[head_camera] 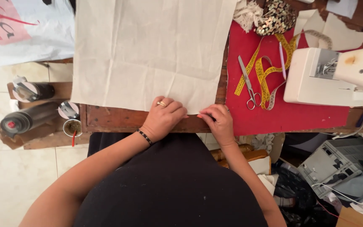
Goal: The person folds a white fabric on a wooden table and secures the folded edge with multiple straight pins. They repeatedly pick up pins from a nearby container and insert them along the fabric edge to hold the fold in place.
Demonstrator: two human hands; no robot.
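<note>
A large sheet of cream fabric [148, 50] lies flat on a worn wooden table [110, 120]. My left hand [162, 117], with a gold ring and a dark bead bracelet, presses its fingers on the cloth's near edge. My right hand [219, 122] pinches the cloth's near right corner at the table's front edge. Both hands sit close together, almost touching.
A red cloth [299, 113] covers the table's right part, bearing scissors [248, 84], a yellow tape measure [269, 71] and a white sewing machine [337, 75]. A sequined piece [276, 17] lies behind. Dark bottles [26, 117] and a cup [72, 126] stand on a low stool at the left.
</note>
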